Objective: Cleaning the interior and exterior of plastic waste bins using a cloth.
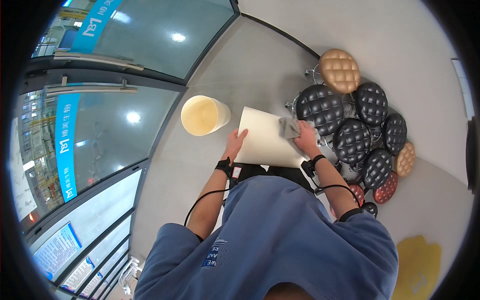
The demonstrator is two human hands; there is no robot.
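Observation:
A cream plastic bin (262, 140) is held sideways in front of my body, its smooth curved wall facing up. My left hand (235, 142) grips its left edge, thumb on the outer wall; the fingers beyond are hidden. On the bin's right part, my right hand (306, 138) presses a crumpled grey cloth (289, 127) against the surface. To the left, apart from my left hand, stands a stack of similar cream bins (221, 114) on the floor, open end up.
Round stools with black quilted seats (319, 108) crowd the right side, along with tan seats (339, 70) and red seats (386, 188). Glass doors with metal handles (93, 89) line the left. A pale wall (360, 26) rises behind the stools. Black cables (204, 195) run along both forearms.

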